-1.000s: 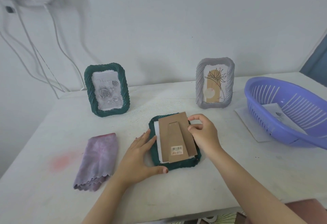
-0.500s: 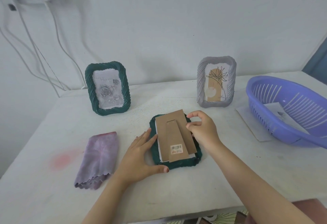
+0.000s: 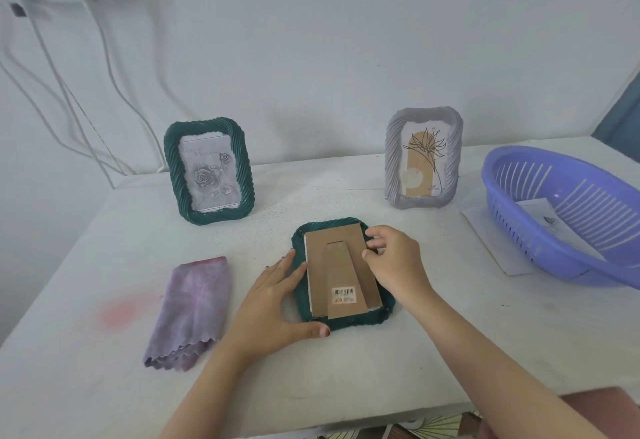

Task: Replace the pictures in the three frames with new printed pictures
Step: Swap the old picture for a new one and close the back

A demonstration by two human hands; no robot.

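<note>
A: Backing's swung square vs. a sec ago. The cardboard backing [image 3: 341, 272] now sits inside the face-down green frame [image 3: 349, 322].

B: Hands?

A: Left hand [image 3: 273, 303] is flat, fingers straight, pressing the frame's left edge. Right hand [image 3: 398, 265] has thumb + index curled, pinching the backing's right edge.

B: Step?

A: Prob. seating the backing over a white sheet. Next: press it flush, lock the clips (too small to see), then stand it up. Basket [image 3: 512, 227] w/ prints is right of the frame.

"200" on barcode sticker [image 3: 344, 296], frame backing [image 3: 332, 258]
</note>
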